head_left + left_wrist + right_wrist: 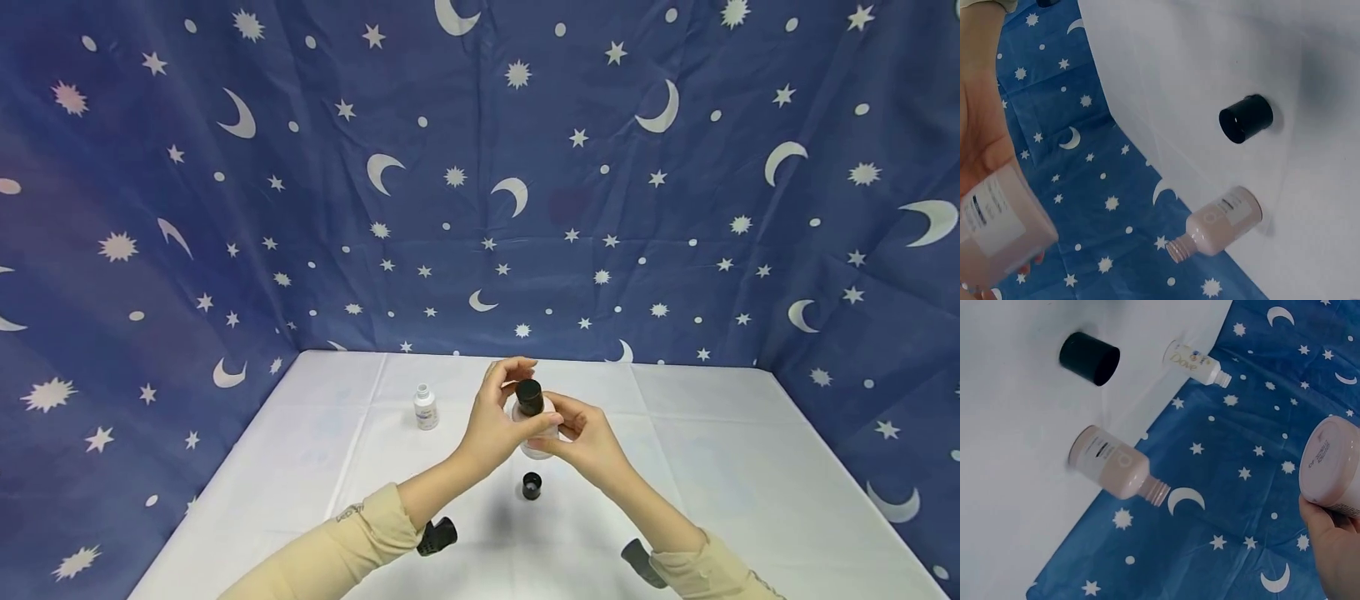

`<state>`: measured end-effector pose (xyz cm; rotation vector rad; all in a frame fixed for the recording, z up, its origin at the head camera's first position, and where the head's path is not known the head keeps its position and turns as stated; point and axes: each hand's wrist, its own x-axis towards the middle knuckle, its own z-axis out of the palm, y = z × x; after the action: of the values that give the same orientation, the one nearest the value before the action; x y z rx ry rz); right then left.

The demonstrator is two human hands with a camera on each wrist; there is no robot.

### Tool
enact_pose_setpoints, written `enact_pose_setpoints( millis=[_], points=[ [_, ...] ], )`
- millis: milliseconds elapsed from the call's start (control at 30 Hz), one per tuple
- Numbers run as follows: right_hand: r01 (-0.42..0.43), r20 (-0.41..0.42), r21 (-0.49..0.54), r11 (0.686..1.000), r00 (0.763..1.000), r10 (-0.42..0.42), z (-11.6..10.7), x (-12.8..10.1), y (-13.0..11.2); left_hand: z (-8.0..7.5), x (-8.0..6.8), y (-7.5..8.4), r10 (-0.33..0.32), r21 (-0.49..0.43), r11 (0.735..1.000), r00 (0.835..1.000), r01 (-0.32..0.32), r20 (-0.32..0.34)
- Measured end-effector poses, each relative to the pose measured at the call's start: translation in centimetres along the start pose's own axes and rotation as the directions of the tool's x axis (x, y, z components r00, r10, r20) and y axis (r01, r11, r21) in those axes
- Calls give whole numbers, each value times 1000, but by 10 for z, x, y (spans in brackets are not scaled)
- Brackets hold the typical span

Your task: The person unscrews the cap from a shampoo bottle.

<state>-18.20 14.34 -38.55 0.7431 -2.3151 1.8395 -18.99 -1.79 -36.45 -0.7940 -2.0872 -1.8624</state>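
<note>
Both hands hold the pale pink bottle (537, 429) upright above the white table (720, 450): the right hand (588, 437) curls round its body, and the left hand (495, 421) pinches its black cap (529, 397) on top. A loose black cap (532, 485) lies just nearer than the held bottle, open end up. A small white bottle (426, 407) stands uncapped left of it. Contents cannot be told.

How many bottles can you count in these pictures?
3: a capped bottle held aloft, an uncapped pink bottle standing on the table, a small white bottle near it. None seems hidden.
</note>
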Motion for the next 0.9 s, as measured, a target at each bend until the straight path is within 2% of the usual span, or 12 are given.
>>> enact_pose_setpoints(
  millis=[100,167,233,333,400,467,567,633,800,900],
  points=[
    [-26,1,23,999,1000,26,0,-1,0,-8,-2,-1,87,6,996,994,-88,62],
    [-45,3,41,998,999,45,-1,-2,0,-15,-1,-2,118,-16,993,981,-117,151],
    [-65,5,46,997,998,65,-3,-4,1,-22,0,-2,118,-39,993,957,-112,265],
    [-83,11,36,996,996,83,-5,-6,1,-31,1,-2,105,-56,994,906,-90,410],
    [-76,16,32,997,997,75,-5,-7,0,-35,3,-1,108,-55,994,882,-93,459],
    [-60,23,41,997,998,59,-4,-9,0,-36,3,-2,120,-52,993,875,-108,470],
    [-39,40,60,997,999,36,-3,-10,-2,-35,3,-2,147,-53,989,890,-137,432],
    [-37,41,63,997,999,34,-3,-9,-4,-33,3,-2,146,-60,989,912,-132,384],
    [-55,26,52,997,998,53,-4,-8,-5,-27,0,-1,72,-66,996,973,-59,221],
    [-72,32,61,996,997,70,-4,-9,-4,-21,-2,-2,53,-59,997,991,-46,123]
  ],
)
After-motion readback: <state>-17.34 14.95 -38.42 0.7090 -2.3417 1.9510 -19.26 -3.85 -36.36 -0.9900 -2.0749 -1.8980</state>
